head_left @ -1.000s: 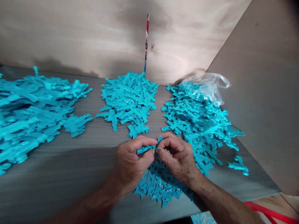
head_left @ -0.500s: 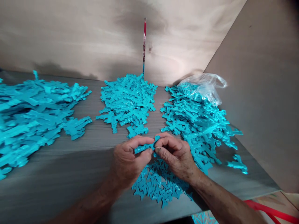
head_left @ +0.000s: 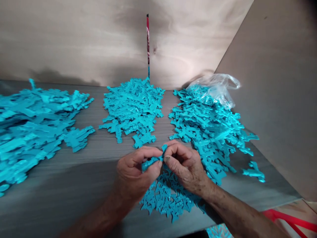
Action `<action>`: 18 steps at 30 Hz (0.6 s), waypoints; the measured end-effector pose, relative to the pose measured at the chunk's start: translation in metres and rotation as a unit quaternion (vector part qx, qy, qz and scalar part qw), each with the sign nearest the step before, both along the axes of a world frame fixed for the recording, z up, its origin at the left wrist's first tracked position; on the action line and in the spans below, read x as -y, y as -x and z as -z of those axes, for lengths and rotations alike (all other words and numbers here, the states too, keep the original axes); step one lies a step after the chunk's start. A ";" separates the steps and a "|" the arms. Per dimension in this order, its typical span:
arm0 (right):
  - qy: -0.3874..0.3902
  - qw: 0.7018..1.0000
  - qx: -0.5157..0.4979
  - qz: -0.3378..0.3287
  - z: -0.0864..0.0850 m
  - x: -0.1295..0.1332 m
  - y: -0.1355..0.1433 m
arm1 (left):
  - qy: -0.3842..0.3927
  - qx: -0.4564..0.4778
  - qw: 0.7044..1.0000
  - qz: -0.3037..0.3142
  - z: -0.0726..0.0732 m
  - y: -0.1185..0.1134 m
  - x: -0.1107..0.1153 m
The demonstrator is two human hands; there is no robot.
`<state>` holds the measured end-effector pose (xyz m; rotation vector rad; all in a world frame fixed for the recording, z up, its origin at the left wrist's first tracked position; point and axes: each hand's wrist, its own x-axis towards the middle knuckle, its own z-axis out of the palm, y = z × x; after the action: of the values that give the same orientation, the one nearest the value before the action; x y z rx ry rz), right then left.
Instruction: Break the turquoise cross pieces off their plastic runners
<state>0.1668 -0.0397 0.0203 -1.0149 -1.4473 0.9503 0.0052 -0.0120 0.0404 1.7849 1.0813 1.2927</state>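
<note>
A small turquoise piece (head_left: 151, 161) is pinched between the thumb and index finger of my left hand (head_left: 137, 173). My right hand (head_left: 187, 167) meets it from the right, its thumb and fingertips closed on a turquoise bit at the piece's right end. Fingertips hide part of that end, so I cannot tell whether it is one piece or two. Below both hands lies a heap of small, pointed turquoise pieces (head_left: 170, 198). Just beyond my left fingers a few turquoise pieces (head_left: 143, 139) lie at the foot of the middle pile (head_left: 133, 105).
A large turquoise pile (head_left: 32, 129) spreads at left, another (head_left: 210, 132) at right with a clear plastic bag (head_left: 221, 87) on top. Wooden panels (head_left: 99, 39) border the grey table (head_left: 91, 188). A thin printed strip (head_left: 148, 46) stands upright. Something red (head_left: 292, 219) shows lower right.
The view has shifted slightly. Both hands stay together at the piece; its left end looks a little lower and tilted differently in my left fingers.
</note>
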 end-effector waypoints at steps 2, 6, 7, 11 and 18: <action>0.003 1.000 -0.003 0.002 0.000 0.000 0.000 | 0.001 0.000 1.000 0.005 0.000 0.000 0.000; 0.010 1.000 -0.015 0.008 0.000 0.001 0.000 | 0.012 0.003 1.000 0.012 0.002 0.000 0.001; 0.011 1.000 -0.019 0.008 0.001 0.000 0.001 | 0.016 0.004 1.000 0.012 0.002 0.000 0.001; 0.019 0.999 -0.031 0.022 0.003 0.000 0.005 | 0.034 -0.008 0.999 0.009 0.001 0.000 0.002; 0.010 0.998 -0.014 0.059 0.008 0.000 0.009 | 0.057 -0.023 0.998 0.004 0.000 0.001 0.002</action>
<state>0.1582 -0.0397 0.0120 -1.0845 -1.3418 0.8910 0.0045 -0.0144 0.0405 1.7384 1.1490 1.1677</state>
